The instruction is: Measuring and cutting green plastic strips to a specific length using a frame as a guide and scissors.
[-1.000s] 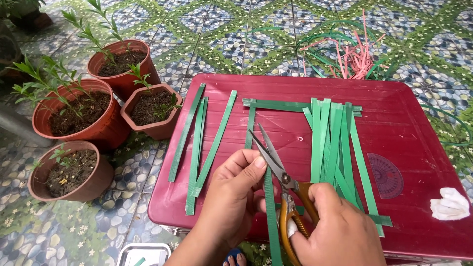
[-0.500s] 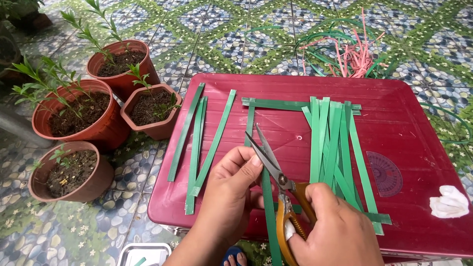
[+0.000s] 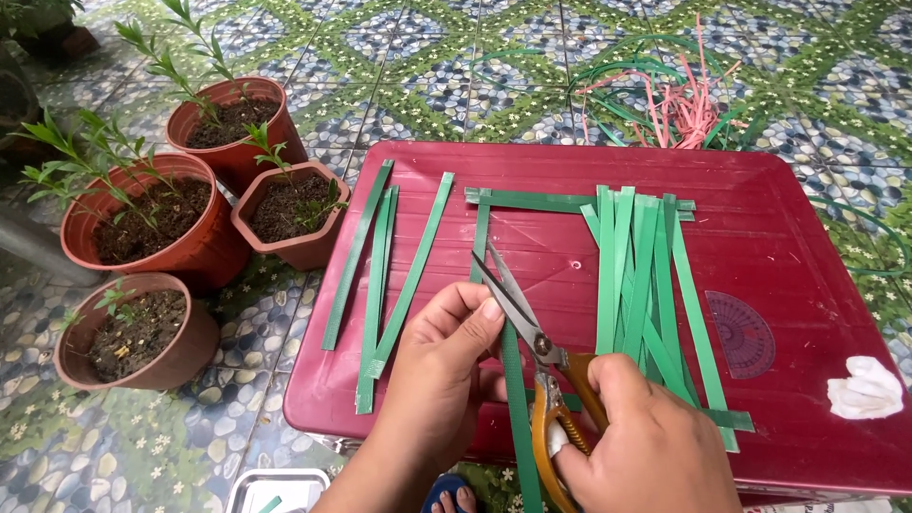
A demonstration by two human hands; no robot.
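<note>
My right hand (image 3: 641, 442) grips yellow-handled scissors (image 3: 532, 351), their blades slightly apart along a long green plastic strip (image 3: 516, 408). My left hand (image 3: 446, 366) pinches that strip beside the blades, thumb and forefinger on its edge. The strip runs from the front edge up across a dark red plastic lid (image 3: 779, 247). A bundle of green strips (image 3: 646, 285) lies to the right of the scissors. Three more green strips (image 3: 385, 275) lie slanted to the left.
Several brown pots with small green plants (image 3: 152, 218) stand on the patterned tile floor at the left. A tangle of pink and green strips (image 3: 679, 95) lies beyond the lid. A white crumpled cloth (image 3: 864, 389) sits at the lid's right. A metal tray (image 3: 275, 489) is at the bottom.
The scissors have moved slightly forward along the green strip, and both hands shifted a little with them.
</note>
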